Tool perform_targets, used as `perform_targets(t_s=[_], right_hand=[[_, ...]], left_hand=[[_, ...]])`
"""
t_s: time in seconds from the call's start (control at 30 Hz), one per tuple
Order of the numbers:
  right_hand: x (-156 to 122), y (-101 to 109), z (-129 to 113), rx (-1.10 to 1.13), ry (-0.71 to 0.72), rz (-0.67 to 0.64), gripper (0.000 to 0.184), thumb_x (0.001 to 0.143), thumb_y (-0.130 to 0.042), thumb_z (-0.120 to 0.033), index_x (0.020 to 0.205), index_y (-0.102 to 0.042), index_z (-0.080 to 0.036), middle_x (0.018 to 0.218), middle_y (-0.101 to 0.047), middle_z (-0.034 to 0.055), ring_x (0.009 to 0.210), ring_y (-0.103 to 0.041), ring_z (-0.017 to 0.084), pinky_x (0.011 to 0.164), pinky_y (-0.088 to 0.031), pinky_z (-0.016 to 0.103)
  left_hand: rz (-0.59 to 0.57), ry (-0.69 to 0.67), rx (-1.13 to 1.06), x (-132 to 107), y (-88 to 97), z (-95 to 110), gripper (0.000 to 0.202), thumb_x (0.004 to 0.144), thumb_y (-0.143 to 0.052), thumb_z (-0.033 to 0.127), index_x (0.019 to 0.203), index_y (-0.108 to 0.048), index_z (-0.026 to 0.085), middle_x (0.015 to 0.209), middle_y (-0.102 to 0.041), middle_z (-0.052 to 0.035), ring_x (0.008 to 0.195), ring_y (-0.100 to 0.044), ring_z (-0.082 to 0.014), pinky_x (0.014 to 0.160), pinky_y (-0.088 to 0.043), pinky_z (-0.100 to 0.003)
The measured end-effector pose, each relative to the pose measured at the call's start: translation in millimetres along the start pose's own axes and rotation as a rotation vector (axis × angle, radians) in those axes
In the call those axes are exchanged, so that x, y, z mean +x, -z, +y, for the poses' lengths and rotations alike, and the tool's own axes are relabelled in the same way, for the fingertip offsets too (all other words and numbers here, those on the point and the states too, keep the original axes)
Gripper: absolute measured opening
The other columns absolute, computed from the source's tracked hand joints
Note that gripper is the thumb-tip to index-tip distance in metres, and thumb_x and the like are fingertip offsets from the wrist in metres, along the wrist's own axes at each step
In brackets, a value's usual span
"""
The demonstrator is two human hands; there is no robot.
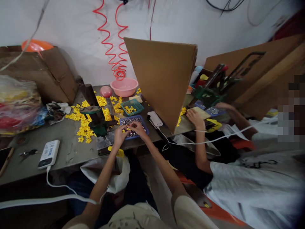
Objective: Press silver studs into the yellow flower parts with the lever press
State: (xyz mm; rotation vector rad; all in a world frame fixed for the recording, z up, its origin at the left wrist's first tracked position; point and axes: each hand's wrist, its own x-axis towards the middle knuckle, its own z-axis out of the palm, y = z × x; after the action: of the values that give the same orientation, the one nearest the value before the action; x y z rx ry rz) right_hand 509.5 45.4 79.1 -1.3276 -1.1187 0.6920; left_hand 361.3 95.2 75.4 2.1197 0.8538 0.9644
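Note:
My left hand (119, 134) and my right hand (137, 128) meet over a blue tray (145, 124) of small silver metal parts at the table's front edge. Both hands have their fingers pinched together around a small yellow flower-shaped piece (128, 128) held between them. Just left of my hands stands a green hand press (96, 118) with a dark upright handle. Loose yellow flower pieces (84, 130) lie scattered around the press. A teal tray (138, 106) behind holds more yellow pieces.
A cardboard divider (162, 76) stands to the right; beyond it another person's hands (195, 119) work at a second press (209, 92). A pink bowl (124, 86), a white power bank (49, 153), keys (28, 153), bags (16, 105) and a red coiled hose (116, 47) surround the spot.

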Motion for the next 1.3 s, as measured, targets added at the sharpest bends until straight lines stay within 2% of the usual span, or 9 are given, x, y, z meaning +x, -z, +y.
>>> perform_targets(t_s=[0.2, 0.37, 0.57, 0.67, 0.73, 0.87, 1.07, 1.17, 1.3], right_hand=[[-0.5, -0.5, -0.7, -0.032, 0.002, 0.057, 0.034, 0.065, -0.071, -0.051, 0.064, -0.062, -0.018, 0.068, -0.066, 0.0045, 0.062, -0.058, 0.015, 0.061, -0.047, 0.027], [-6.8, 2.3, -15.4, -0.043, 0.02, 0.155, 0.039, 0.078, -0.058, -0.054, 0.08, -0.069, -0.017, 0.089, -0.072, 0.0086, 0.078, -0.063, 0.017, 0.069, -0.049, 0.027], [-1.8, 28.9, -49.3, 0.145, 0.049, 0.339, 0.046, 0.087, -0.048, -0.058, 0.097, -0.066, -0.017, 0.099, -0.071, 0.009, 0.075, -0.064, 0.014, 0.06, -0.046, 0.024], [12.7, 28.2, -69.1, 0.19, 0.091, 0.317, 0.044, 0.089, -0.049, -0.058, 0.097, -0.065, -0.019, 0.098, -0.071, 0.009, 0.076, -0.065, 0.015, 0.059, -0.046, 0.025], [24.8, 18.2, -85.5, 0.196, 0.123, 0.254, 0.044, 0.091, -0.047, -0.059, 0.098, -0.066, -0.019, 0.1, -0.071, 0.0093, 0.079, -0.066, 0.015, 0.06, -0.046, 0.025], [49.2, -12.9, -133.4, 0.23, 0.192, 0.097, 0.059, 0.095, -0.033, -0.064, 0.102, -0.066, -0.016, 0.104, -0.071, 0.011, 0.086, -0.069, 0.014, 0.068, -0.05, 0.027], [71.7, -51.6, -224.9, 0.294, 0.198, -0.242, 0.097, 0.087, 0.01, -0.066, 0.108, -0.064, -0.006, 0.099, -0.068, 0.0093, 0.087, -0.068, 0.006, 0.072, -0.048, 0.021], [50.8, -66.4, -241.8, 0.282, 0.241, -0.343, 0.098, 0.088, 0.015, -0.066, 0.089, -0.063, -0.007, 0.079, -0.063, 0.004, 0.07, -0.063, 0.004, 0.061, -0.045, 0.019], [-23.1, -80.5, -219.5, 0.367, 0.417, -0.151, 0.074, 0.093, -0.014, -0.072, 0.059, -0.05, -0.019, 0.055, -0.045, -0.0002, 0.05, -0.046, 0.009, 0.055, -0.044, 0.027]], left_hand=[[0.005, -0.006, -0.016, 2.9, 0.4, 3.3, 0.024, 0.083, -0.072, 0.026, 0.105, -0.073, 0.017, 0.092, -0.071, -0.0067, 0.087, -0.065, -0.0209, 0.083, -0.049, -0.031], [0.038, 0.022, -0.023, -5.1, 10.9, 23.3, 0.023, 0.085, -0.07, 0.029, 0.104, -0.074, 0.017, 0.087, -0.069, -0.0056, 0.084, -0.064, -0.0197, 0.081, -0.048, -0.029], [0.041, 0.036, 0.063, -87.2, 80.3, 40.8, 0.03, 0.082, -0.073, 0.033, 0.111, -0.073, 0.024, 0.078, -0.061, -0.0006, 0.076, -0.061, -0.0169, 0.074, -0.046, -0.026], [0.141, 0.149, 0.159, -125.3, 114.8, 20.6, 0.029, 0.081, -0.073, 0.036, 0.108, -0.075, 0.025, 0.08, -0.06, -0.0012, 0.076, -0.061, -0.017, 0.072, -0.047, -0.026], [0.185, 0.216, 0.222, -135.1, 127.1, -0.3, 0.029, 0.08, -0.074, 0.036, 0.105, -0.076, 0.024, 0.084, -0.062, -0.0026, 0.079, -0.062, -0.0179, 0.075, -0.048, -0.027], [0.218, 0.282, 0.31, -120.9, 128.0, -33.2, 0.03, 0.076, -0.079, 0.031, 0.105, -0.076, 0.022, 0.094, -0.064, -0.0056, 0.081, -0.062, -0.0183, 0.074, -0.048, -0.028], [0.2, 0.285, 0.375, -87.3, 113.5, -42.2, 0.029, 0.075, -0.08, 0.031, 0.102, -0.076, 0.022, 0.099, -0.064, -0.007, 0.085, -0.063, -0.0193, 0.075, -0.048, -0.028], [0.189, 0.279, 0.366, -84.7, 110.7, -45.8, 0.03, 0.074, -0.081, 0.033, 0.1, -0.076, 0.02, 0.1, -0.064, -0.0074, 0.086, -0.064, -0.0198, 0.077, -0.049, -0.028], [0.195, 0.281, 0.352, -83.8, 108.6, -49.3, 0.029, 0.075, -0.08, 0.033, 0.1, -0.076, 0.019, 0.101, -0.065, -0.0076, 0.088, -0.064, -0.0202, 0.077, -0.049, -0.028]])
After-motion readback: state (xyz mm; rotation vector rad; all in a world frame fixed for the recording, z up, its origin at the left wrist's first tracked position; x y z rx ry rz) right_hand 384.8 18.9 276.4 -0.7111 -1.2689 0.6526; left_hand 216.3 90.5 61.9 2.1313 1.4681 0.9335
